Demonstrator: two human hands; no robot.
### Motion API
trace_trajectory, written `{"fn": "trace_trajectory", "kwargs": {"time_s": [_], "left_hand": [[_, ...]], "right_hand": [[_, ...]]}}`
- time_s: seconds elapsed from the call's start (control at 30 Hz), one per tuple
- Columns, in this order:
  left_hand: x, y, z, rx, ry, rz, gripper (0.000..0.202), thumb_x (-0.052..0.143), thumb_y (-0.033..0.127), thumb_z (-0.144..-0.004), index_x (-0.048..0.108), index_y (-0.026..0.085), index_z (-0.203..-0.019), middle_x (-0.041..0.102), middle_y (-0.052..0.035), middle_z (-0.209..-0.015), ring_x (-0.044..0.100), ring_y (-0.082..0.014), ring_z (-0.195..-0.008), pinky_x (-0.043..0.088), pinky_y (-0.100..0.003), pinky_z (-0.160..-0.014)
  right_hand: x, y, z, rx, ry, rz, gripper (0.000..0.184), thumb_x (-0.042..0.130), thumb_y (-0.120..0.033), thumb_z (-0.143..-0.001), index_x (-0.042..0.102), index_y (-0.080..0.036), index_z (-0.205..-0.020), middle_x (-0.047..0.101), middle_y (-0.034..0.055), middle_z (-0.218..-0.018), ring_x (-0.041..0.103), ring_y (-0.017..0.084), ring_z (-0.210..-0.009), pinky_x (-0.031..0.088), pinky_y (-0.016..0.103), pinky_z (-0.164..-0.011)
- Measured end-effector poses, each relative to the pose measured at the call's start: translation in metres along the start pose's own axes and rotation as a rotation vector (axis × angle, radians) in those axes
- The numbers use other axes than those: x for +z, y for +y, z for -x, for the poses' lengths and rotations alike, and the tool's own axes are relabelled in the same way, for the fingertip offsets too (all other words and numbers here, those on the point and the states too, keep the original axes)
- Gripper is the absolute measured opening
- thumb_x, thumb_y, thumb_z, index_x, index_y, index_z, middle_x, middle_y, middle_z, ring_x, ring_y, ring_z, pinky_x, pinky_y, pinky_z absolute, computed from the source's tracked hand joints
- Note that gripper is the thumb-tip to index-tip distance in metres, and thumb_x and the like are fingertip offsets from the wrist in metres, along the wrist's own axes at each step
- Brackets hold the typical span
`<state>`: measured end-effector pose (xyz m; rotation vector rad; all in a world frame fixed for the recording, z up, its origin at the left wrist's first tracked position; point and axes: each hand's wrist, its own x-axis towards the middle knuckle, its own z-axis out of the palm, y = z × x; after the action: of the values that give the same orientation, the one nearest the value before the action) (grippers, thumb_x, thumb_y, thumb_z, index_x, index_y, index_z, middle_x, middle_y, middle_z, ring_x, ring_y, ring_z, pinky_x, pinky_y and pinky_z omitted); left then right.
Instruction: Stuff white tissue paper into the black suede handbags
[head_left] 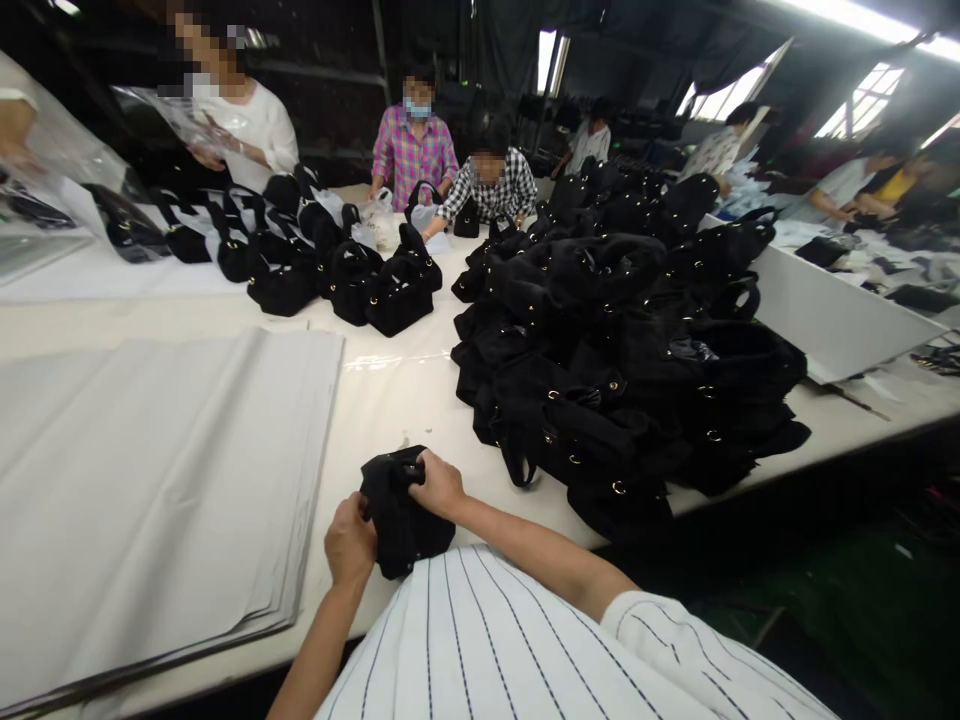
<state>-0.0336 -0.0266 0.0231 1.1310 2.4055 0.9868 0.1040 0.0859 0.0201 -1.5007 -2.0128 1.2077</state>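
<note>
One black bag (411, 525) at the frame's lower centre
It lies between left hand (350, 543), fingers clasping its left edge, and right hand (440, 487), pinching its upper part.

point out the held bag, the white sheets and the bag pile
Held bag (407, 520): head view, on its black fabric.
White sheets (157, 500): head view, on the top sheet.
Bag pile (600, 345): head view, near its middle.
</note>
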Motion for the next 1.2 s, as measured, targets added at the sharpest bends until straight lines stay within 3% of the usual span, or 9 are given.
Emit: {"fn": "trace_trajectory", "kwargs": {"time_s": [0.2, 0.37, 0.5, 0.63, 0.8, 0.93, 1.0, 1.07, 1.2], "left_hand": [[-0.017, -0.024, -0.014, -0.007, 0.201, -0.099, 0.008, 0.055, 0.028, -0.077, 0.051, 0.021, -0.078, 0.054, -0.0022, -0.079, 0.052, -0.0197, -0.079, 0.037, -0.03, -0.072], [-0.033, -0.03, -0.02, -0.003, 0.183, -0.117, 0.019, 0.059, 0.037, -0.079, 0.058, 0.02, -0.088, 0.06, -0.0021, -0.084, 0.058, -0.0197, -0.085, 0.042, -0.029, -0.078], [-0.031, -0.025, -0.031, -0.064, 0.058, -0.148, 0.025, 0.065, 0.039, -0.074, 0.064, 0.021, -0.091, 0.063, -0.0002, -0.075, 0.059, -0.019, -0.072, 0.042, -0.029, -0.071], [-0.009, -0.02, -0.036, -0.113, -0.144, -0.149, 0.016, 0.068, 0.03, -0.066, 0.065, 0.02, -0.078, 0.062, -0.0014, -0.06, 0.057, -0.0213, -0.061, 0.041, -0.029, -0.059], [0.019, -0.01, -0.018, -0.039, -0.369, -0.071, 0.008, 0.06, 0.026, -0.069, 0.062, 0.018, -0.068, 0.069, -0.005, -0.064, 0.065, -0.024, -0.065, 0.047, -0.029, -0.057], [0.024, 0.003, -0.007, 0.065, -0.458, -0.095, 0.013, 0.054, 0.025, -0.072, 0.06, 0.018, -0.063, 0.066, -0.0049, -0.063, 0.065, -0.0262, -0.069, 0.049, -0.032, -0.062], [0.021, 0.009, -0.005, 0.131, -0.465, -0.128, 0.015, 0.051, 0.02, -0.073, 0.065, 0.017, -0.073, 0.067, -0.0057, -0.07, 0.065, -0.0261, -0.074, 0.049, -0.032, -0.067], [0.015, 0.015, -0.003, 0.186, -0.455, -0.154, 0.033, 0.046, 0.013, -0.074, 0.069, 0.016, -0.097, 0.068, -0.0076, -0.089, 0.065, -0.0238, -0.08, 0.048, -0.031, -0.071], [0.0, 0.026, -0.003, 0.222, -0.361, -0.386, 0.064, 0.039, 0.008, -0.079, 0.052, 0.027, -0.139, 0.057, -0.0084, -0.114, 0.058, -0.0172, -0.073, 0.039, -0.027, -0.057]], "right_hand": [[-0.027, -0.006, 0.025, 0.043, 0.02, -0.115, 0.018, 0.056, -0.011, -0.065, 0.058, -0.022, -0.079, 0.046, -0.0067, -0.06, 0.048, 0.013, -0.062, 0.036, 0.025, -0.062], [-0.043, -0.015, 0.059, 0.044, -0.102, -0.343, 0.019, 0.057, -0.01, -0.063, 0.061, -0.021, -0.077, 0.046, -0.0085, -0.056, 0.046, 0.009, -0.054, 0.036, 0.02, -0.053], [-0.046, -0.004, 0.057, 0.166, -0.179, -0.491, 0.021, 0.058, -0.008, -0.061, 0.059, -0.019, -0.08, 0.051, -0.0077, -0.056, 0.048, 0.009, -0.048, 0.039, 0.02, -0.047], [-0.045, 0.024, 0.048, 0.285, -0.173, -0.508, 0.019, 0.054, -0.006, -0.061, 0.052, -0.018, -0.076, 0.049, -0.0075, -0.054, 0.045, 0.009, -0.042, 0.038, 0.021, -0.042], [-0.054, 0.047, 0.05, 0.225, -0.114, -0.382, 0.026, 0.062, -0.01, -0.061, 0.056, -0.018, -0.084, 0.054, -0.0047, -0.064, 0.057, 0.014, -0.057, 0.047, 0.026, -0.054], [-0.065, 0.049, 0.05, 0.045, -0.011, -0.227, 0.076, 0.079, -0.021, -0.056, 0.053, -0.024, -0.127, 0.062, 0.0046, -0.111, 0.061, 0.022, -0.093, 0.051, 0.036, -0.083], [-0.07, 0.049, 0.048, -0.05, 0.009, -0.171, 0.078, 0.077, -0.02, -0.061, 0.05, -0.027, -0.134, 0.061, 0.005, -0.123, 0.06, 0.023, -0.106, 0.047, 0.036, -0.094], [-0.073, 0.052, 0.044, -0.102, 0.048, -0.122, 0.062, 0.066, -0.014, -0.071, 0.056, -0.027, -0.13, 0.062, 0.0036, -0.124, 0.058, 0.023, -0.113, 0.044, 0.034, -0.099], [-0.076, 0.061, 0.036, -0.055, 0.191, -0.021, 0.055, 0.048, -0.003, -0.072, 0.061, -0.023, -0.122, 0.064, 0.0048, -0.119, 0.06, 0.021, -0.105, 0.045, 0.032, -0.093]]}}
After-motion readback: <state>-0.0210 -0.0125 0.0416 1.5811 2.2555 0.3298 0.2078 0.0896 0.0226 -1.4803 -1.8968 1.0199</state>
